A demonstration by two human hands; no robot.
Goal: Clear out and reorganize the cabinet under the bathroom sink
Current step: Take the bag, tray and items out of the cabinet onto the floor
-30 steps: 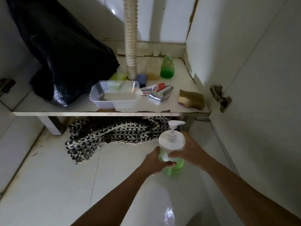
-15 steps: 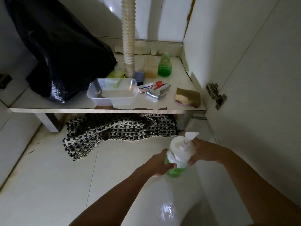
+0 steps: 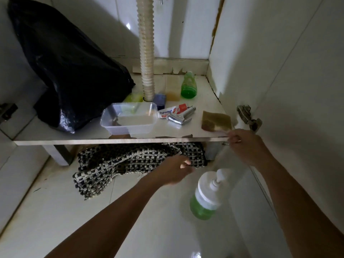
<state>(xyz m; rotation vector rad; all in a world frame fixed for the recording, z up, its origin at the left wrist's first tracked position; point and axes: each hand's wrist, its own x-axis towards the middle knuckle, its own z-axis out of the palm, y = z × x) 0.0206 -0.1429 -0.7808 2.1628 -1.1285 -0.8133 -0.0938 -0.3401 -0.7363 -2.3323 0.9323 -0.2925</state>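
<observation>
A pump bottle point(image 3: 205, 197) with green liquid and a white pump stands alone on the white floor, between my two arms. My left hand point(image 3: 174, 170) hovers blurred above the checkered mat point(image 3: 130, 164), fingers loosely curled and holding nothing. My right hand point(image 3: 245, 146) is at the front right of the cabinet shelf point(image 3: 74, 141). Its fingertips pinch the front right corner of a brown sponge point(image 3: 216, 120), which still lies on the shelf.
On the shelf are a black bag point(image 3: 70, 75), a clear plastic tub point(image 3: 130, 120), a toothpaste tube point(image 3: 173, 111), a chrome sprayer head point(image 3: 181, 117), a green bottle point(image 3: 189, 86) and a yellowish block point(image 3: 173, 88). A ribbed drain hose point(image 3: 147, 53) comes down at the middle. A door hinge point(image 3: 249, 118) juts out at right.
Both hands let go of the pump bottle, which now stands on the floor. My right hand moved up to the sponge and my left hand moved up and left over the mat.
</observation>
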